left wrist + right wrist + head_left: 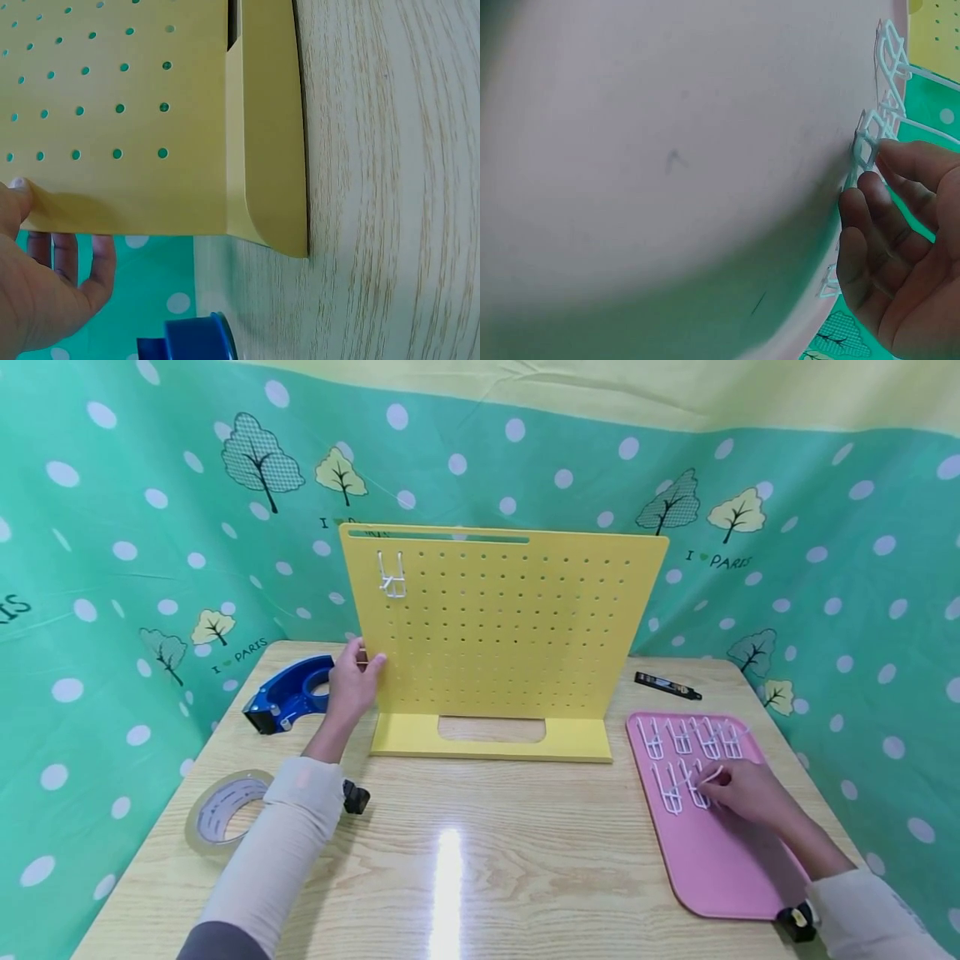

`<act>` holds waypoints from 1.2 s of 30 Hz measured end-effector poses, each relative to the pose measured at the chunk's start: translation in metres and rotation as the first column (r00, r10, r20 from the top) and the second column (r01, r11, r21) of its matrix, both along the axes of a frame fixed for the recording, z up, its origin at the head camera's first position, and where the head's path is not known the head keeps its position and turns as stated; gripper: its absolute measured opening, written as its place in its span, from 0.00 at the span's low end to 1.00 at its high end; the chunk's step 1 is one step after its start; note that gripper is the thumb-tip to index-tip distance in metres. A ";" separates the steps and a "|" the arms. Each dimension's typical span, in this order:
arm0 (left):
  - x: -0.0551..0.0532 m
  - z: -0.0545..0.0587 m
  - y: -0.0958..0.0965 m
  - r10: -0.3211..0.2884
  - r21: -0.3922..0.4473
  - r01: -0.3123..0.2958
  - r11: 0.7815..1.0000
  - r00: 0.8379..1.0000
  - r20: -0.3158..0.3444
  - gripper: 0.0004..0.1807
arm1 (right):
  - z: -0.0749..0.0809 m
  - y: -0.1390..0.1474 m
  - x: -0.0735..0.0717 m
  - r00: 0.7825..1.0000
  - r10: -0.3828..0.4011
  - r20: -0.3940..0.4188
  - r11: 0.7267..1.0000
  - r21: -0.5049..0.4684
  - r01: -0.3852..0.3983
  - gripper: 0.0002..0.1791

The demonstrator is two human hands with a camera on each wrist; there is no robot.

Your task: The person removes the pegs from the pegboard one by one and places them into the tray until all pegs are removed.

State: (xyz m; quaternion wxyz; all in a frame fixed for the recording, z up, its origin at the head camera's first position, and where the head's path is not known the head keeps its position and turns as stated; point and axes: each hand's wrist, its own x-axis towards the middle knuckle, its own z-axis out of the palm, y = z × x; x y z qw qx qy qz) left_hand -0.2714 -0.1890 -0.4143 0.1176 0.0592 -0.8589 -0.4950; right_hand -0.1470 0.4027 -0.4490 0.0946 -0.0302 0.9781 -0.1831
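Note:
A yellow pegboard [495, 647] stands upright on its base, and a white wire hook [393, 595] hangs near its upper left corner. My left hand [354, 681] grips the board's left edge; the thumb lies on the front and the other fingers reach behind, as the left wrist view also shows. Over at the right, a pink tray [727, 868] carries several white wire hooks in two rows. There my right hand [750, 792] pinches one white hook [868, 142] of the nearer row between thumb and fingers. Its far end is partly hidden.
Left of the board lies a blue tape dispenser [281, 697], with a roll of clear tape [197, 831] nearer the front. A black marker [667, 685] rests behind the tray. A green patterned curtain [480, 485] hangs behind the wooden table [525, 827].

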 end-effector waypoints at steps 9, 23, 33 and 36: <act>0.001 0.001 -0.001 0.001 -0.003 -0.001 1.000 1.000 0.004 0.17 | 0.006 0.002 0.001 1.000 -0.003 0.020 1.000 -0.003 0.003 0.11; 0.001 0.002 0.000 0.004 -0.002 -0.004 1.000 1.000 -0.009 0.17 | 0.052 0.004 -0.018 0.992 -0.019 -0.124 1.000 0.009 0.020 0.15; 0.000 0.000 0.000 0.004 0.006 -0.004 1.000 1.000 -0.007 0.17 | 0.079 -0.020 -0.028 0.967 -0.036 -0.250 0.999 -0.017 0.033 0.16; 0.000 -0.001 0.000 0.005 0.008 -0.005 1.000 1.000 -0.001 0.17 | 0.085 -0.037 -0.031 0.966 -0.040 -0.256 0.999 -0.032 0.032 0.16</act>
